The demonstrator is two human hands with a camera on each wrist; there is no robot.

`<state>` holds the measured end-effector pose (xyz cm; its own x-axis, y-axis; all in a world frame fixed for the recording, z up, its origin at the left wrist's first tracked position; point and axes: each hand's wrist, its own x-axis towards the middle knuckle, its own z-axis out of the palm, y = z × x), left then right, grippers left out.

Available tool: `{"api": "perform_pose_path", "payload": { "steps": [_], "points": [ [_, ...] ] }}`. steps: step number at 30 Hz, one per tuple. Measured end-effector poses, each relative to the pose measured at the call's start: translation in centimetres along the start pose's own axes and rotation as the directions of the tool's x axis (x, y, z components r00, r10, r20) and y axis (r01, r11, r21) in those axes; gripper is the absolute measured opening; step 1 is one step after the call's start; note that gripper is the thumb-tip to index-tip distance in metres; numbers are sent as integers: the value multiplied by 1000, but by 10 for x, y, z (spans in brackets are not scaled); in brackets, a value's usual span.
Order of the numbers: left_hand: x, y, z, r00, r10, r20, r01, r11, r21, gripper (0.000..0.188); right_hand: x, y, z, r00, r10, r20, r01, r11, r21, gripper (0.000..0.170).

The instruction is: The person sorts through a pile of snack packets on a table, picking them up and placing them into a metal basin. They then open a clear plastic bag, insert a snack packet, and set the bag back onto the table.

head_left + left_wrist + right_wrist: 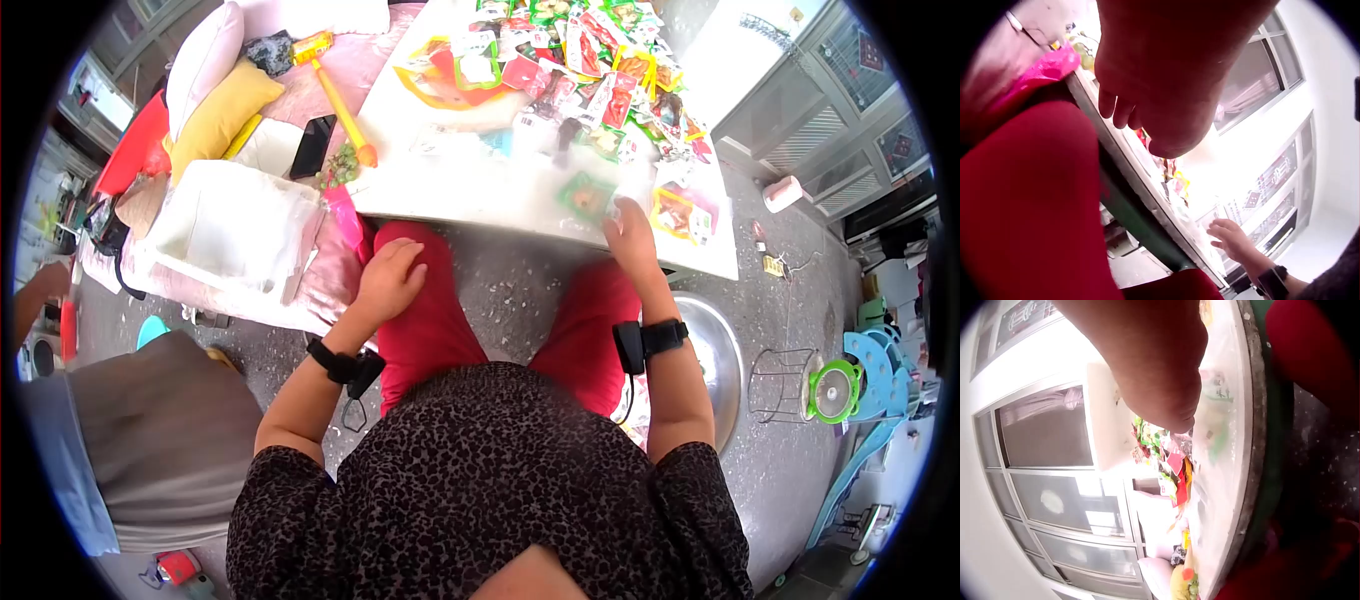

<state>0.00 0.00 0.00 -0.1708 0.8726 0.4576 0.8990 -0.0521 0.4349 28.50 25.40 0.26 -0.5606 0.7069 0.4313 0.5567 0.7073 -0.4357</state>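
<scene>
My left hand (pixel 393 275) hangs loosely over the left knee of the red trousers (pixel 425 320), fingers relaxed around nothing. The left wrist view shows its fingers (pixel 1124 114) from below, in front of the table edge. At the front edge of the white table (pixel 440 185), my right hand (pixel 630 240) reaches over the top with its fingers apart. Just left of it lies a clear packet with a green label (pixel 585 195); to its right is a yellow-edged snack packet (pixel 682 215). In the right wrist view the palm hides most of the right fingers.
A heap of snack packets (pixel 600 60) covers the table's back right. On the pink couch at left are a white box (pixel 225 225), a phone (pixel 313 147) and cushions. A metal basin (pixel 715 350) stands right of the legs. Another person (pixel 165 440) is at left.
</scene>
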Motion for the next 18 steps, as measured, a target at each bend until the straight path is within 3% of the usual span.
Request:
{"api": "perform_pose_path", "payload": {
  "steps": [5,6,9,10,14,17,18],
  "points": [
    [58,32,39,973,231,1,-231,972,-36,35,32,13,5,993,113,15,-113,993,-22,39],
    [75,43,49,955,295,-9,-295,955,-36,38,40,29,11,998,53,35,-49,993,-104,37],
    [110,72,73,913,408,16,-405,911,-83,45,46,19,23,963,165,215,-142,983,-118,36],
    [119,78,80,902,432,28,-427,898,-107,47,47,16,28,970,129,205,-107,988,-114,35],
    [132,85,110,919,392,30,-392,920,-33,53,44,-2,46,984,-48,170,57,997,-49,29],
    [132,75,117,936,315,158,-312,949,-42,53,53,7,46,987,-110,118,101,992,73,28],
    [132,73,116,935,314,165,-310,949,-50,53,56,26,52,990,-138,-28,139,989,57,28]
  ]
}}
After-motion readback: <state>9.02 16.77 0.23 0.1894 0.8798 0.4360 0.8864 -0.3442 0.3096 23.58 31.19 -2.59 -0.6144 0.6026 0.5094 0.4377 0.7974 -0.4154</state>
